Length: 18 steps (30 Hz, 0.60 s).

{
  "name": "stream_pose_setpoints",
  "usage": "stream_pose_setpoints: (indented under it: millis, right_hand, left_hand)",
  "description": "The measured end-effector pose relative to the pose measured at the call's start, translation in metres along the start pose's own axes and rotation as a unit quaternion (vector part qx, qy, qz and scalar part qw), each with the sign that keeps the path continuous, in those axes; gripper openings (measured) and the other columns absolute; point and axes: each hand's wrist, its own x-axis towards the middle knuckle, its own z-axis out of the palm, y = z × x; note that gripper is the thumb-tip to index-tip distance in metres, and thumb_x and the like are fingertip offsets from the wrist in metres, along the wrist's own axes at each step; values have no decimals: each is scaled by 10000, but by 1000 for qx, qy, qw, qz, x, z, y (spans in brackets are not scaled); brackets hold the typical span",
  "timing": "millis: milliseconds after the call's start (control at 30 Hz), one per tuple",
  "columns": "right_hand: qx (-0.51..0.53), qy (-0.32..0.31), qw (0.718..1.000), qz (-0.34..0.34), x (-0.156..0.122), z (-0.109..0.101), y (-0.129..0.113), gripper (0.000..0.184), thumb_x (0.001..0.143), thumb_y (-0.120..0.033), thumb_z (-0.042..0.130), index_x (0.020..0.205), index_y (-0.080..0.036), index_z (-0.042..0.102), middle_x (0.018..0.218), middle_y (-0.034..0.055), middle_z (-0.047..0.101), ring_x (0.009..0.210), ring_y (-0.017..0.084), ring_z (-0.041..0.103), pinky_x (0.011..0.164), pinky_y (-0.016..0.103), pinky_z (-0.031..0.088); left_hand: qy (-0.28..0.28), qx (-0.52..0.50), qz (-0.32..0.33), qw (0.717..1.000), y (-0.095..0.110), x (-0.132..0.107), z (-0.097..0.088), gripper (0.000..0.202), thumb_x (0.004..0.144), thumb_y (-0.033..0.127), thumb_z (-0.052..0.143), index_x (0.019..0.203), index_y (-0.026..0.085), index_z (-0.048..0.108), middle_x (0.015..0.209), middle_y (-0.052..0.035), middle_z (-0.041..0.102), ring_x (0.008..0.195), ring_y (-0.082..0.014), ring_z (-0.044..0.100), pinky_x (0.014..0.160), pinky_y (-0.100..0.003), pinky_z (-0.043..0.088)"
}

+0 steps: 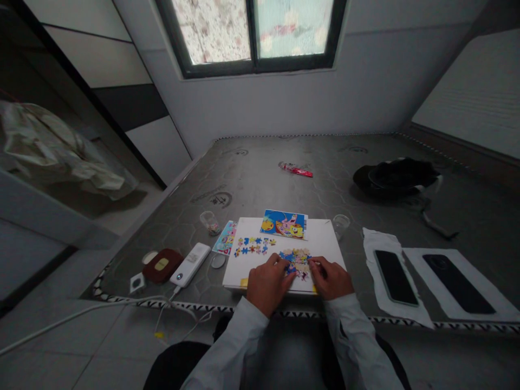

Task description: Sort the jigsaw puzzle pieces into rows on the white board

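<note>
A partly joined jigsaw puzzle [299, 261] with blue, yellow and pink printing lies on a white box [325, 238]. My left hand [268, 284] grips its left edge, thumb and curled fingers against the pieces. At the right edge my right hand [332, 277] has its fingertips pinched together on a puzzle piece, which they largely cover. Several loose puzzle pieces [254, 247] are laid out in rows on the left of the box. Behind them rests a cartoon picture card [284, 224].
Left of the box are a second card [226, 238], a clear cup [210, 222] holding small pieces, a round lid [218, 261], a cabled white power bank [190, 264] and a brown case [162, 265]. Another clear cup [340, 224], a phone [395, 277] and a black cap [396, 177] are rightward.
</note>
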Motion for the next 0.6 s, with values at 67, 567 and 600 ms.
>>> stream_pose_setpoints:
  millis: [67, 567, 600]
  right_hand:
    - [1, 1, 1000, 5, 0, 0, 0, 326, 985, -407, 446, 915, -222, 706, 636, -3, 670, 582, 145, 572, 606, 252, 344]
    - [-19, -1, 1000, 18, 1, -1, -3, 306, 973, -395, 455, 927, -229, 709, 634, -11, 671, 589, 147, 579, 601, 256, 333]
    - [-21, -1, 1000, 18, 2, -1, -3, 306, 972, -396, 456, 927, -229, 709, 634, -11, 672, 589, 147, 579, 602, 256, 332]
  left_hand:
    - [2, -1, 0, 1000, 0, 0, 2, 289, 909, 538, 542, 1098, 339, 635, 1078, 32, 647, 809, -189, 675, 588, -279, 449]
    - [5, -24, -7, 1000, 4, 1, 4, 282, 905, 537, 548, 1069, 332, 654, 1075, 24, 652, 813, -167, 674, 592, -264, 441]
    - [5, -29, -8, 1000, 4, 1, 4, 277, 907, 531, 549, 1064, 330, 656, 1076, 24, 654, 816, -164, 674, 596, -262, 442]
